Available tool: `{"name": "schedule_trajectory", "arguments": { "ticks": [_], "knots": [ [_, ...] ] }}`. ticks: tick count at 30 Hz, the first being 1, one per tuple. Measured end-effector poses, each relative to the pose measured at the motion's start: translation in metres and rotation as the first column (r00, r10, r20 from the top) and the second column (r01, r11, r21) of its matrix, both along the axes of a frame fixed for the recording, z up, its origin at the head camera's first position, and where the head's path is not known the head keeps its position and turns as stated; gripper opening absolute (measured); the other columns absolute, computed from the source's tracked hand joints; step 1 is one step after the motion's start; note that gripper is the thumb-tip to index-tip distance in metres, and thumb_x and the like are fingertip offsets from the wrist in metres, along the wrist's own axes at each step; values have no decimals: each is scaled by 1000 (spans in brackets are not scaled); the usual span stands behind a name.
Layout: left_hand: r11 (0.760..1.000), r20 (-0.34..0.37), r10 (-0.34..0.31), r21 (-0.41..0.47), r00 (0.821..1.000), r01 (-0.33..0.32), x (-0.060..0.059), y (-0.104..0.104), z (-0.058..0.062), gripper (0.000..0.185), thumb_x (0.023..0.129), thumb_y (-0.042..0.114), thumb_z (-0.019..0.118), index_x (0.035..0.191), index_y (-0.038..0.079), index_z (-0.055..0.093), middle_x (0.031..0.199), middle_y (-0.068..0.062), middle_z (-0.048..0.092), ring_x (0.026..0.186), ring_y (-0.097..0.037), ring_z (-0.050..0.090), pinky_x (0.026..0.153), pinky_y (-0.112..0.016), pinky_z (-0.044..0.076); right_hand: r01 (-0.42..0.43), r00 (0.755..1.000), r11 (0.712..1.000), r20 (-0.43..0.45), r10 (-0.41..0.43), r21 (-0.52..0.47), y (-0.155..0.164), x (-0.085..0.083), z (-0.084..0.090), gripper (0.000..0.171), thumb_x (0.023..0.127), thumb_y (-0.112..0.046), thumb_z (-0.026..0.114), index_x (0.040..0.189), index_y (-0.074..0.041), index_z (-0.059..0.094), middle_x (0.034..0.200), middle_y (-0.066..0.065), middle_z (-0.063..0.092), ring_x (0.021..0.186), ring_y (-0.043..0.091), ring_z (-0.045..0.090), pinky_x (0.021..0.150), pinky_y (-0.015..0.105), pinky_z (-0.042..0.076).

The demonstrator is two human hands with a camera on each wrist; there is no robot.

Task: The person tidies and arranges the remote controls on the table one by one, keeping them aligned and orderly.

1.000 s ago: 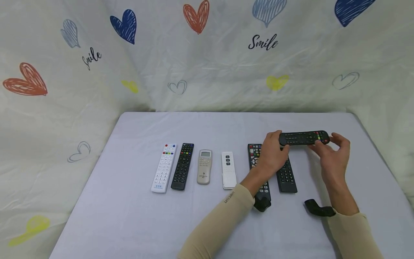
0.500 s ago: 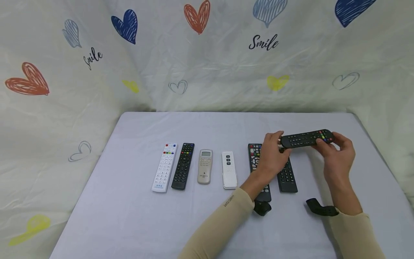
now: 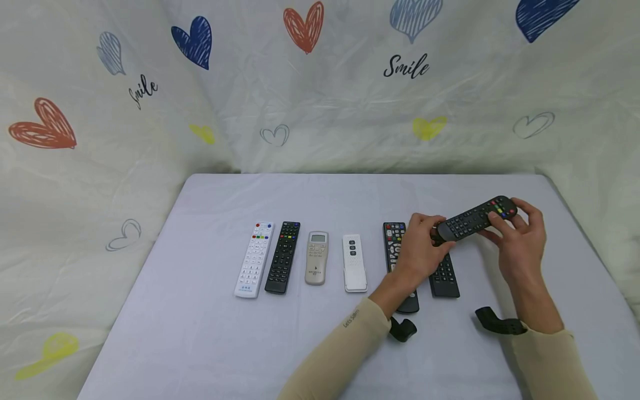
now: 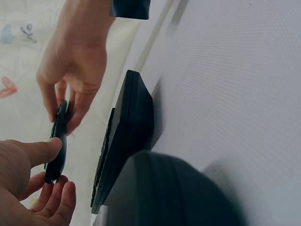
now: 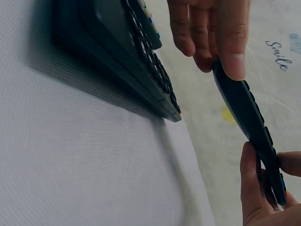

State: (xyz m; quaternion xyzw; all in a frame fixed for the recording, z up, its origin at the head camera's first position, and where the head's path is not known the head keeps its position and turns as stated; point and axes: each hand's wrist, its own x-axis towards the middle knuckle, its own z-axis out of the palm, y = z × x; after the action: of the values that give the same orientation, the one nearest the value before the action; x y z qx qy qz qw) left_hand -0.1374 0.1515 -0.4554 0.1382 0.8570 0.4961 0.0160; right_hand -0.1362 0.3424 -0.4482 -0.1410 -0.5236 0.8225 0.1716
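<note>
I hold the black remote (image 3: 475, 219) above the worktop (image 3: 200, 333), my left hand (image 3: 422, 250) pinching its near end, my right hand (image 3: 520, 239) gripping the far end. I should lower it level, parallel beside the lying remotes (image 3: 442, 272).

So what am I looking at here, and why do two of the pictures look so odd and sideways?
There is no machine: a person works with bare hands, wearing three cameras. The wide picture comes from the head camera; the two tilted close-ups come from cameras strapped to each wrist, so the table looks sideways. Both hands hold one black remote in the air: the left hand pinches its lower end, the right hand its end with the coloured buttons. On the table lie a white remote, a black one, a beige one with a small screen, a small white one and two more black remotes partly behind the left hand.
</note>
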Motion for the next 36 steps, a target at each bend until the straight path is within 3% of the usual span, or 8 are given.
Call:
{"name": "schedule_trajectory", "arguments": {
  "ticks": [6, 12, 22, 27, 31, 36],
  "knots": [
    [997, -34, -33, -67, 999, 31, 4, 0, 0, 52, 90, 29, 83, 137, 21, 63, 120, 5, 57, 92, 6, 53, 78, -2, 44, -23, 1000, 1000, 8, 23, -20, 5, 2, 5, 58, 90, 10, 73, 139, -13, 54, 114, -1, 74, 86, 10, 76, 62, 28, 63],
    [995, -21, -99, -7, 995, 99, 10, 2, 0, 52, 91, 22, 82, 140, 18, 62, 123, 2, 61, 86, 8, 56, 75, 0, 46, -21, 999, 1000, 40, 21, 2, 6, 4, 4, 57, 90, 7, 75, 141, -14, 58, 111, -5, 76, 78, 9, 75, 51, 26, 60],
    [992, -18, -123, 5, 992, 123, 16, 7, -6, 55, 91, 19, 82, 142, 18, 63, 122, 0, 64, 81, 8, 55, 71, 0, 46, 21, 993, 994, 110, -33, 111, 8, 5, 2, 57, 93, 3, 73, 144, -16, 58, 108, -10, 74, 80, 4, 72, 54, 19, 58],
    [989, -36, -147, 1, 988, 147, 17, 6, -7, 54, 93, 22, 80, 143, 18, 62, 121, 0, 64, 79, 9, 52, 70, 0, 46, 4, 995, 993, 101, -16, 117, 8, 7, 1, 58, 95, 0, 72, 147, -17, 55, 119, -9, 69, 88, 3, 72, 59, 18, 60],
    [985, -37, -171, 22, 985, 172, 18, 6, -8, 53, 94, 23, 80, 144, 18, 62, 120, 0, 62, 78, 9, 52, 71, 0, 47, -20, 996, 990, 84, 9, 136, 8, 8, 0, 57, 98, -2, 69, 149, -18, 52, 126, -8, 65, 91, 2, 73, 56, 20, 60],
    [979, -35, -201, 36, 979, 202, 19, 6, -7, 56, 93, 21, 81, 145, 17, 60, 123, -2, 61, 85, 9, 56, 74, 0, 48, -24, 996, 986, 83, 10, 168, 9, 10, 0, 55, 98, -2, 69, 147, -17, 50, 117, -10, 69, 88, 1, 74, 54, 19, 59]
  ]
}}
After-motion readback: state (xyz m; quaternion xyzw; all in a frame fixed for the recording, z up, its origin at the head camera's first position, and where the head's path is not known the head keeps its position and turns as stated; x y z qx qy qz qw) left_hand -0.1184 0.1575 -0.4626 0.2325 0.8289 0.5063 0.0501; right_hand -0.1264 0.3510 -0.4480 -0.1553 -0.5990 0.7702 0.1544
